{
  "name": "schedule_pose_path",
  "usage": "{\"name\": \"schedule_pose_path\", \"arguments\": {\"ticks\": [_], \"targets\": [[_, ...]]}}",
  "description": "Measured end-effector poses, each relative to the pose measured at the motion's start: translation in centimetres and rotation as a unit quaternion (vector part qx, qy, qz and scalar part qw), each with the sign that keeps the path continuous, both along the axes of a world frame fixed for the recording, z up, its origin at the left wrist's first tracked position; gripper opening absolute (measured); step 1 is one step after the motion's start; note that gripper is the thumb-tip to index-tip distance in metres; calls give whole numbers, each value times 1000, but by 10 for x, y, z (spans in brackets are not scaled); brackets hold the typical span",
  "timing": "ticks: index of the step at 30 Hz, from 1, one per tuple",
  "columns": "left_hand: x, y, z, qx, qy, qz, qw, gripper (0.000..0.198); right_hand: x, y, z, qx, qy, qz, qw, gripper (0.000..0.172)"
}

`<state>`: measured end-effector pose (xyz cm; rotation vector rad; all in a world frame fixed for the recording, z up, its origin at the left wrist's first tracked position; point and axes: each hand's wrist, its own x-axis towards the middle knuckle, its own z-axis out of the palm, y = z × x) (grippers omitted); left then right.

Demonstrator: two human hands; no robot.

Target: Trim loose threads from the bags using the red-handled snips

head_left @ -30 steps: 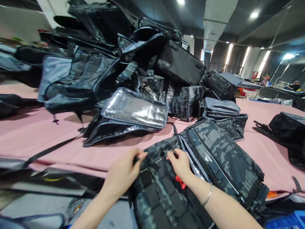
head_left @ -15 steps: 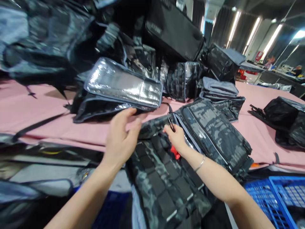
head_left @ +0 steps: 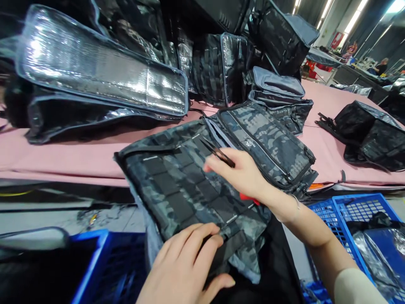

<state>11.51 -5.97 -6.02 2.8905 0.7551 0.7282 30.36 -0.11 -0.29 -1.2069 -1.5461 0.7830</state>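
Head view: a pink worktop [head_left: 63, 156] runs across a large hall lit by strip lights, with other tables far off to the right. Dark bags are heaped along its far side, one silver-lined bag [head_left: 95, 71] lying open at the left. Blue crates [head_left: 332, 211] stand below the near edge.

The right hand [head_left: 243, 175] rests on the camouflage bag [head_left: 177, 185], its fingers closed around small black snips [head_left: 218, 154]. The left hand [head_left: 186, 266] has its fingers curled over the bag's lower edge with the thumb underneath, pinching the fabric.

The bag lies at the worktop's near edge. Its long axis runs from near left to far right, and its strapped panel hangs over the edge toward the person. The snips' tips point away and to the left.
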Motion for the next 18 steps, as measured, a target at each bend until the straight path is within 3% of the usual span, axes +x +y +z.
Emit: {"name": "schedule_pose_path", "arguments": {"ticks": [3,6,8,13,15,18], "targets": [[3,-8,-2,18,-26,46,998,30,15,-66,-14,-25,-24,-45,998,20],[11,-15,-1,10,-35,70,997,26,18,-118,-45,-52,-6,-127,991,14],[18,-17,1,1,-28,71,997,24,14,-138,-68,-70,19,-172,982,15],[30,-21,4,-14,-49,65,997,18,-9,-145,-107,-32,51,-296,953,11],[30,-23,5,-32,-101,37,994,13,-14,-140,-112,13,55,-322,945,10],[22,-29,10,-124,-181,-32,975,7,-14,-130,-114,57,49,-324,943,10]]}}
